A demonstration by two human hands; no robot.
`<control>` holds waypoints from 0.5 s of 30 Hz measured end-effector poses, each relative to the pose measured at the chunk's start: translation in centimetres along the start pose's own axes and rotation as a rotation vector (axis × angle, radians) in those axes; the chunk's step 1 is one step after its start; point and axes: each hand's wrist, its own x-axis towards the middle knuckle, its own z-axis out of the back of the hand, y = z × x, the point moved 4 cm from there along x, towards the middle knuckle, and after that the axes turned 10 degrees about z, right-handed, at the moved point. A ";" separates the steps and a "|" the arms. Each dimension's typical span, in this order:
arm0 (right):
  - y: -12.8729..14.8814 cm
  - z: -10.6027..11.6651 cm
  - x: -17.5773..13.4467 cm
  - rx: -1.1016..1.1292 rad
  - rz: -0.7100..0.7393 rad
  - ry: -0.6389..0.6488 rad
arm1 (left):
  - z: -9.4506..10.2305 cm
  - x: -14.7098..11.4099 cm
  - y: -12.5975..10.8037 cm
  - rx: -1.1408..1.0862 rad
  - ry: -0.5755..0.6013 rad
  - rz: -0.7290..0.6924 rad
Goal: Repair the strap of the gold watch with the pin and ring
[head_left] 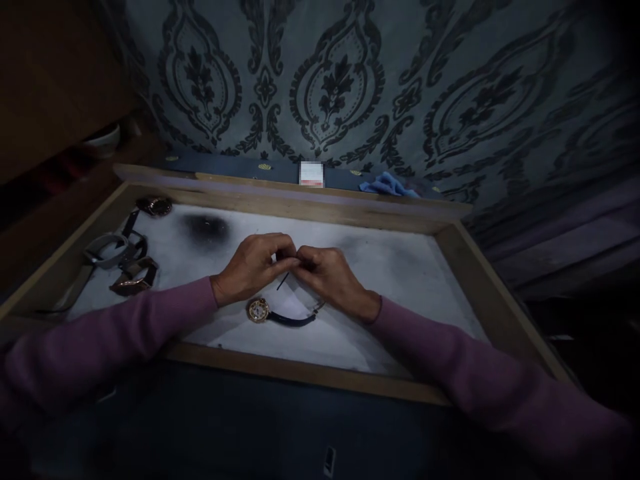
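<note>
My left hand (257, 267) and my right hand (333, 277) meet above the middle of the tray, thumbs and fingertips pinched together. A thin dark strip (283, 281) pokes out below the fingertips; what they pinch is mostly hidden. Just under the hands, a wristwatch with a round gold-rimmed face (258, 310) lies on the white surface, its dark strap (295, 321) stretching to the right. A small metal piece, perhaps a buckle (319, 307), shows near the strap's end, below my right hand.
Several watches, among them a silver-grey one (107, 249) and a brown-strapped one (134, 277), lie at the left of the wooden-rimmed tray (320, 372). Behind the back rim are a small white box (311, 175) and a blue cloth (387, 185). Patterned fabric (335, 87) hangs beyond.
</note>
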 end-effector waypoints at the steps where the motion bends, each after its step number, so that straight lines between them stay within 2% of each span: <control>1: 0.0 0.2 0.1 0.004 0.001 0.021 | 0.0 0.0 0.1 0.012 0.002 0.013; 8: -0.4 1.9 0.3 -0.015 0.003 0.080 | -0.1 0.2 0.6 0.012 0.004 0.070; 12: -0.9 1.9 0.0 -0.057 -0.039 0.099 | -0.4 0.3 0.7 -0.040 0.031 0.105; 15: -1.0 1.8 -0.2 -0.072 -0.017 0.106 | -0.8 0.5 0.5 -0.047 0.050 0.102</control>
